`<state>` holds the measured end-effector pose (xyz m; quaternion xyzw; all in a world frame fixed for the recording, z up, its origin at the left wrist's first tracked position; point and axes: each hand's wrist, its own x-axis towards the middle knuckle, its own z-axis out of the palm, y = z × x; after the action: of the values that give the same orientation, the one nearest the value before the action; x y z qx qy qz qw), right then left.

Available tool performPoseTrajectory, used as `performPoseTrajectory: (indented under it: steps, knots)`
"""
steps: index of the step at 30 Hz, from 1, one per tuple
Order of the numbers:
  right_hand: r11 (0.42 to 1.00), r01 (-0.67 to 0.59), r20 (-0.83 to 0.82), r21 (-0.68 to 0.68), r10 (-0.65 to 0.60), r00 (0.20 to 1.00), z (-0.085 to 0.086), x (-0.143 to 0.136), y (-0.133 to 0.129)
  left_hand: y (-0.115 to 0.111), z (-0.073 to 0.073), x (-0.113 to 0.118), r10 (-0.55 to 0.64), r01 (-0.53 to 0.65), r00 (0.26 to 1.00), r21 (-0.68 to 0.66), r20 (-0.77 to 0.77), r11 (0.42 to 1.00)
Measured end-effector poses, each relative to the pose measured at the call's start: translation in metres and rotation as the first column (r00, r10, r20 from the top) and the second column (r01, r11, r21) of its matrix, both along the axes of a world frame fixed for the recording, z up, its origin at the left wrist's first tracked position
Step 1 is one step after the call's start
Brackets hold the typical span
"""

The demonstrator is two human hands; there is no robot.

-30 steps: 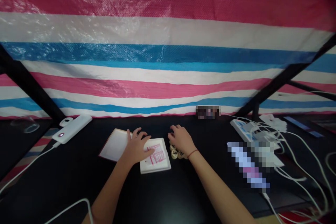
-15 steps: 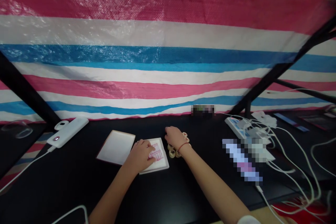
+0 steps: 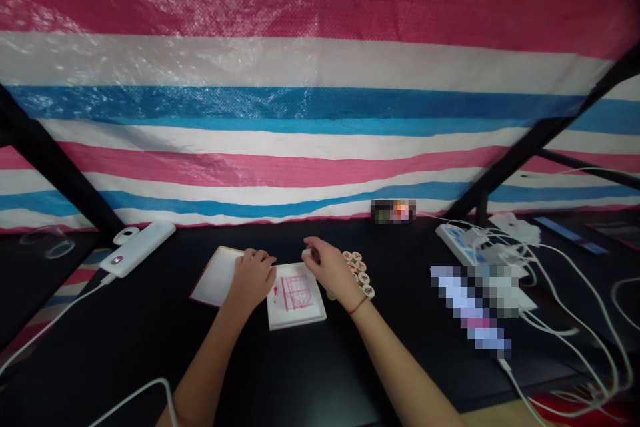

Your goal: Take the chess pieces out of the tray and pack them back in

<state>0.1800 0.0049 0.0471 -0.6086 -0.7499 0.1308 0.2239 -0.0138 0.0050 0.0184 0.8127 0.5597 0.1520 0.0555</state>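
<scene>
A shallow white box (image 3: 297, 323) holds a white sheet (image 3: 297, 293) printed with a red line pattern. Over the box's upper right corner, my right hand (image 3: 327, 267) is closed in a pinch on what looks like a xiangqi piece (image 3: 306, 255), mostly hidden by the fingers. Several more round wooden xiangqi pieces (image 3: 361, 267) with red or black characters lie in a cluster beside and partly under that hand. My left hand (image 3: 254, 277) rests, fingers out, between the box's left edge and the box lid (image 3: 213, 283), which lies with its pale inside up.
At the left stands a white power bank (image 3: 137, 250) with a cable. To the right are a crowded power strip (image 3: 457, 243), tangled white cables (image 3: 575, 280) and a blurred-out phone-like device (image 3: 470, 307). A striped plastic sheet (image 3: 300, 167) closes off the back of the black table.
My left hand has shifted left off the printed sheet, uncovering it. My right hand has moved left from the pieces to the box's corner, exposing more of the pieces.
</scene>
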Motion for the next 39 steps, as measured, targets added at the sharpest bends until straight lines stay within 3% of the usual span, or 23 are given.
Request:
performPoseTrajectory:
  steps: [2,4,8,12,22,34,39]
  knots:
    - [0.995,-0.080,-0.202,0.065,0.092,0.975,-0.013,-0.009,-0.007,0.002,-0.004,-0.003,0.006,-0.006,1.000,-0.020,-0.006,1.000]
    - [0.985,-0.141,-0.292,0.097,0.163,0.942,-0.024,-0.020,-0.013,0.002,-0.007,-0.005,0.010,-0.010,1.000,-0.022,-0.003,1.000]
    - [0.962,-0.263,-0.215,0.070,0.273,0.938,-0.034,-0.038,-0.019,0.002,-0.009,-0.015,0.041,-0.042,0.998,0.013,0.053,0.999]
    - [0.934,-0.357,-0.117,0.028,0.357,0.927,-0.036,-0.045,-0.020,-0.002,-0.011,-0.025,0.000,-0.002,0.993,0.016,0.115,1.000]
    - [0.974,-0.222,-0.250,0.051,0.227,0.941,-0.035,-0.033,-0.018,-0.012,-0.008,-0.011,-0.047,0.052,0.994,-0.055,0.099,0.997]
    - [0.936,-0.346,-0.390,0.057,0.340,0.856,-0.043,-0.031,-0.014,-0.007,-0.009,-0.010,-0.045,0.054,0.996,-0.117,0.074,0.992]
    - [0.934,-0.335,-0.390,0.121,0.355,0.850,-0.036,-0.028,-0.016,-0.008,-0.010,-0.008,-0.039,0.045,0.997,-0.093,0.069,0.995]
